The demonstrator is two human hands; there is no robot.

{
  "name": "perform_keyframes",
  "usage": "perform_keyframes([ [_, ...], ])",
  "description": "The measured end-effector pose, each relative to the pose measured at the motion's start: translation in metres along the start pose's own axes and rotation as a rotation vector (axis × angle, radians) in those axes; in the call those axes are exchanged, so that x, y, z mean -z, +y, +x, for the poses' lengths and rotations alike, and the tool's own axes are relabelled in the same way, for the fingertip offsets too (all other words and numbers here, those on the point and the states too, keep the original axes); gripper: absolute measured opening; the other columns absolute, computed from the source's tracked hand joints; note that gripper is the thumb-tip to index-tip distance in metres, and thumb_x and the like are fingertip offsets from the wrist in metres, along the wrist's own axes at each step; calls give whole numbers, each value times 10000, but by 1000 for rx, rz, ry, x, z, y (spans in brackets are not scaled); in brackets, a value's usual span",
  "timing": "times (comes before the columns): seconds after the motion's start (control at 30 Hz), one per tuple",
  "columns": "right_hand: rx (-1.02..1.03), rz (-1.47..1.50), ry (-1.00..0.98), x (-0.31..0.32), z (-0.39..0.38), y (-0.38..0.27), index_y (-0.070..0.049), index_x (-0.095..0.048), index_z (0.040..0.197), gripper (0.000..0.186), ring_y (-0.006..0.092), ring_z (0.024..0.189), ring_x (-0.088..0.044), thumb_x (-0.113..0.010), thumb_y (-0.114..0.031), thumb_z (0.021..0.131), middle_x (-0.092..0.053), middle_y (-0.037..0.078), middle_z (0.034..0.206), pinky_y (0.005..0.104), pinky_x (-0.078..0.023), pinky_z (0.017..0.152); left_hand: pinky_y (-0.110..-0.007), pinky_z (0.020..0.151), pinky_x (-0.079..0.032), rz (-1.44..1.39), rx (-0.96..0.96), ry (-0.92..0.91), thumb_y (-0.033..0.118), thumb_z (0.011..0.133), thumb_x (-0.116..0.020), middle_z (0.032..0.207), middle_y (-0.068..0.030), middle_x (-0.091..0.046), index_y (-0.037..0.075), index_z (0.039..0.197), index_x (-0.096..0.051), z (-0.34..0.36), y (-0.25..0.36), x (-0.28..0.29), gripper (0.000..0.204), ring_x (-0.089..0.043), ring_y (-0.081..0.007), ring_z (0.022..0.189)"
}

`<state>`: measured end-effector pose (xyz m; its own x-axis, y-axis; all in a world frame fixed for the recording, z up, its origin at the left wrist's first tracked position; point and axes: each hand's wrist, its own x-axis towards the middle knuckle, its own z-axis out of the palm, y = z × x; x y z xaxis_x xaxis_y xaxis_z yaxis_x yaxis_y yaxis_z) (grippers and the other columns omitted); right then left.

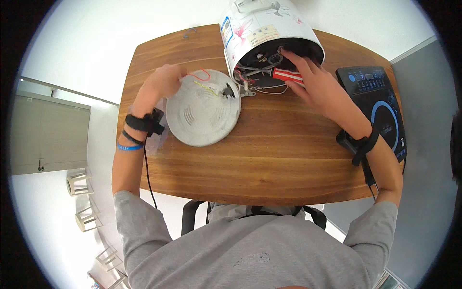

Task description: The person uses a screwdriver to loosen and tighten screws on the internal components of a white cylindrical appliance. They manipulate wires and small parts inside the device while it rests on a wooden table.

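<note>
A white floral appliance lies on its side at the back, its dark underside exposed with metal parts and wiring. My right hand grips a red-and-white screwdriver at that opening, index finger reaching inside. My left hand has curled fingers at the upper-left rim of a round pale base plate, by an orange wire; what it holds is hidden. Yellow wire and a small black part sit on the plate. A clear plastic item lies partly under that plate.
A wooden table carries everything. A black induction cooker stands at the right beside a grey panel. Black chair arms show below the table edge, and several small stools stand along the left wall.
</note>
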<state>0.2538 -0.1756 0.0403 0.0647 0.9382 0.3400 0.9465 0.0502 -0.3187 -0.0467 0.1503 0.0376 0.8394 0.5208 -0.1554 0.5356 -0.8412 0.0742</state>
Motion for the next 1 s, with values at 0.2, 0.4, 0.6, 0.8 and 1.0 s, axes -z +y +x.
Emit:
perform_keyframes([
  [0.2, -36, 25, -43, 1, 5, 0, -186, -389, 1725, 749, 561, 1186, -687, -754, -216, 1073, -662, 291, 1415, 586, -624, 957, -500, 859, -644, 30, 196, -20, 119, 984, -713, 1051, -226, -841, 45, 1236, -856, 48, -51, 10, 299, -821, -404, 968],
  [0.4, -39, -55, 0, 10, 6, -3, -126, -546, 1578, 629, 461, 1126, -719, -814, -206, 1015, -674, 195, 1300, 529, -634, 885, -510, 1027, -606, -113, 55, 94, 317, 1016, -769, 1306, -236, -793, 77, 1406, -764, 42, -15, 32, 458, -748, -446, 1230],
  [0.6, 151, -314, 157, 38, 6, -7, -72, -707, 1233, 368, 332, 1117, -704, -879, -147, 916, -641, 92, 1224, 450, -646, 867, -459, 1257, -467, -377, -320, 295, 211, 1023, -805, 1624, -318, -585, 5, 1747, -310, -23, 114, 47, 901, -595, -451, 1500],
  [0.8, 147, -359, 159, 40, 0, -20, -79, -713, 1201, 375, 306, 1111, -698, -894, -156, 883, -644, 76, 1249, 431, -648, 864, -480, 1264, -454, -493, -304, 506, 37, 1013, -692, 1624, -410, -515, -29, 1783, -117, -10, 120, 1, 963, -563, -533, 1496],
  [1.0, 197, -473, 139, 58, -14, -45, -123, -735, 1212, 344, 247, 990, -714, -856, -161, 892, -678, 33, 1188, 383, -634, 759, -517, 1241, -462, -527, -208, 467, -29, 992, -654, 1625, -418, -504, -27, 1788, -124, -27, 144, 5, 956, -561, -576, 1460],
])
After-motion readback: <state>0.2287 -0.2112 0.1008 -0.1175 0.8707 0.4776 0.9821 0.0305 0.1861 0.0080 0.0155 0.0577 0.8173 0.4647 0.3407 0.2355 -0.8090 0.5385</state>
